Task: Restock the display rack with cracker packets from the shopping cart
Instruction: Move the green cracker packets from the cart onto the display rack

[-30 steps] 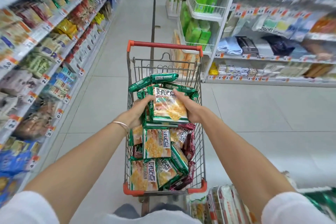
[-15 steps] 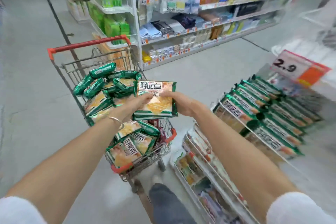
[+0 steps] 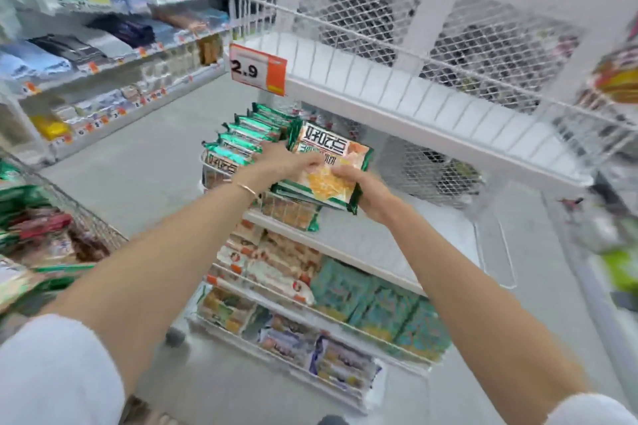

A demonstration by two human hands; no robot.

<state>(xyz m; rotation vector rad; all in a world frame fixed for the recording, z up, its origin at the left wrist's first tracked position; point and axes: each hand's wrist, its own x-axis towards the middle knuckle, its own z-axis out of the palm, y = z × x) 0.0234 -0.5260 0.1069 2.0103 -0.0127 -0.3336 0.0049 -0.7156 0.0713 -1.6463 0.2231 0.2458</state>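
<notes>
— Two things dominate: the white display rack (image 3: 397, 107) beyond the hands, the shopping cart (image 3: 79, 217) off the left forearm.
— And the cracker packets (image 3: 328, 169)?
— One stack, clasped by both: left hand (image 3: 286, 162) over its top, right hand (image 3: 366, 190) gripping its near edge, beside shelved green packets (image 3: 248, 134).

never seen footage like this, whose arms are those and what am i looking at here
There is no machine: the camera sits on a person's head and looks down at their own bare arms. The left hand and right hand together hold a small stack of cracker packets against a white wire display rack. More green packets already stand in a row on the shelf beside it, under a price sign reading 2.9. The shopping cart shows at the left edge.
</notes>
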